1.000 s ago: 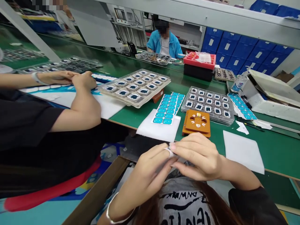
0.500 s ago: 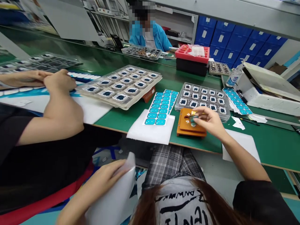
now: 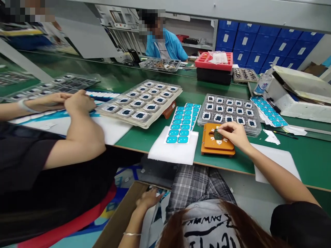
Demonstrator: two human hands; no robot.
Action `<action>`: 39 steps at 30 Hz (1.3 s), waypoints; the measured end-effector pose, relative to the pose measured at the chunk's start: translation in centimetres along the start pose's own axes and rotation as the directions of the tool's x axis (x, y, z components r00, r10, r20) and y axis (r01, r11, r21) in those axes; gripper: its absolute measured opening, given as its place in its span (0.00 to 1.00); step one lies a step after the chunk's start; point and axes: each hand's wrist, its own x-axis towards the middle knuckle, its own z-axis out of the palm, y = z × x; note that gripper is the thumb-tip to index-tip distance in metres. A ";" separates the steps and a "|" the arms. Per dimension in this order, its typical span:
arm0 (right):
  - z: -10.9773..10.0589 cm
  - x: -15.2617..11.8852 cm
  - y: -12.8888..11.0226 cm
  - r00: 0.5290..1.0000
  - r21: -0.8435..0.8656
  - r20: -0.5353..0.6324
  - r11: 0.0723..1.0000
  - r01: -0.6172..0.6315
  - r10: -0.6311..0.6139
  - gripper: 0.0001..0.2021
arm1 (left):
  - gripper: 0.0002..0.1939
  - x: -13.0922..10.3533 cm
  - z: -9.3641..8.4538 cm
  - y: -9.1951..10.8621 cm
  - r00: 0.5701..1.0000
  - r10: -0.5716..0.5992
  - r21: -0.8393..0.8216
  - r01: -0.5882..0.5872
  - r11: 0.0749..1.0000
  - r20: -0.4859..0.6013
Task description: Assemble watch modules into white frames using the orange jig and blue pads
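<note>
My right hand (image 3: 234,135) pinches the edge of a small dark lens-like piece (image 3: 218,134) over the orange fixture (image 3: 217,150), which has small white tabs around its middle. Below the bench edge, my left hand (image 3: 149,198) reaches low into a cardboard box (image 3: 121,213), its fingers spread and a pale sheet under the wrist. Left of the fixture, sheets of blue rounded stickers (image 3: 178,127) lie partly on a white foam sheet (image 3: 172,153). Behind the fixture stands a clear tray (image 3: 229,112) of white-framed parts.
Another tray of parts (image 3: 139,103) sits tilted on an orange stand. At the left, a co-worker's hands (image 3: 74,100) are over the bench. A red bin (image 3: 214,61), a bottle (image 3: 262,84) and a white foam box (image 3: 302,100) stand farther back; a person sits across.
My left hand has moved down into the box, and the large pale sheet it held is no longer in it. The dark piece now lies flatter over the fixture's middle. The view has shifted slightly.
</note>
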 end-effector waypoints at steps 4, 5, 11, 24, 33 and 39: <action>0.0 -0.1 0.2 0.998 -0.070 -0.017 0.996 0.058 -0.060 0.01 | 0.11 1.7 -5.6 5.2 0.923 0.296 -0.143 -0.267 0.953 0.247; 0.1 -0.1 0.2 0.997 -0.085 -0.013 0.994 0.072 -0.074 0.01 | 0.14 2.1 -7.5 7.3 0.837 0.468 -0.257 -0.404 0.878 0.285; 0.3 0.0 0.0 0.991 -0.144 0.015 0.981 0.130 -0.130 0.05 | 0.12 9.2 -14.5 17.9 0.468 0.884 -0.426 -0.797 0.427 0.010; -2.3 12.2 1.5 0.993 -0.478 0.087 0.871 0.114 -0.082 0.09 | 0.15 17.6 -10.2 17.2 0.222 0.956 0.021 -0.973 0.230 -0.191; 3.0 18.5 4.0 0.966 -0.563 0.257 0.810 0.163 -0.015 0.08 | 0.17 17.2 -9.6 16.9 0.275 0.945 0.031 -0.958 0.285 -0.175; 2.0 20.0 4.8 0.965 -0.389 0.261 0.912 0.128 -0.024 0.18 | 0.19 17.4 -9.6 17.0 0.327 0.944 0.087 -0.940 0.329 -0.036</action>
